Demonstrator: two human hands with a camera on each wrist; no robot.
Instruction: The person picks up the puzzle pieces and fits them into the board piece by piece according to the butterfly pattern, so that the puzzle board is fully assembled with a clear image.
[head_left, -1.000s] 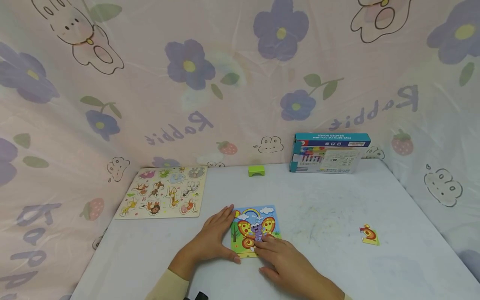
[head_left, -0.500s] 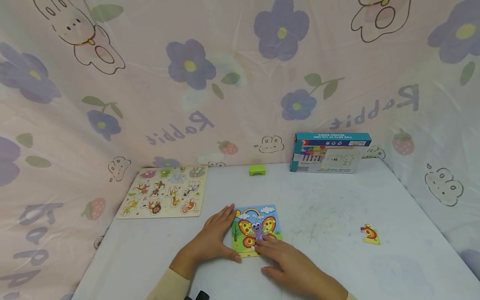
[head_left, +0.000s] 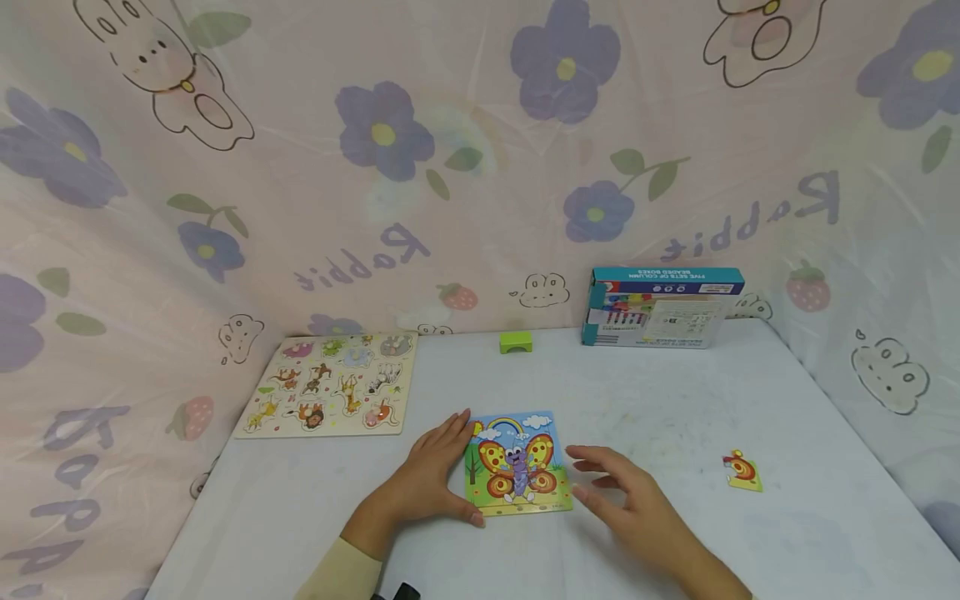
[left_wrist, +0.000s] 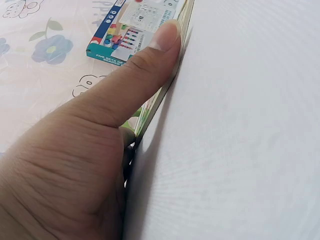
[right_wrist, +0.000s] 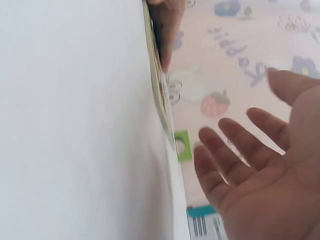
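A square butterfly jigsaw puzzle (head_left: 517,462) lies flat on the white table in the head view. My left hand (head_left: 423,475) rests along its left side, fingers extended near the upper left corner and the thumb by the lower left one. In the left wrist view the thumb (left_wrist: 155,55) touches the puzzle's edge. Just off the puzzle's right side hovers my right hand (head_left: 637,508), its fingers relaxed and spread, holding nothing. The right wrist view shows that palm (right_wrist: 280,185) bare. Farther right lies a loose puzzle piece (head_left: 742,472) with an orange swirl on it.
An animal peg puzzle board (head_left: 330,385) lies at the back left. A green arch block (head_left: 515,342) sits at the back middle, and a teal-topped toy box (head_left: 660,307) stands at the back right. Printed fabric (head_left: 480,208) hangs behind the table (head_left: 630,392).
My right hand has lifted off the puzzle's lower right part and moved right, uncovering that corner. My left hand stays in place at the left edge.
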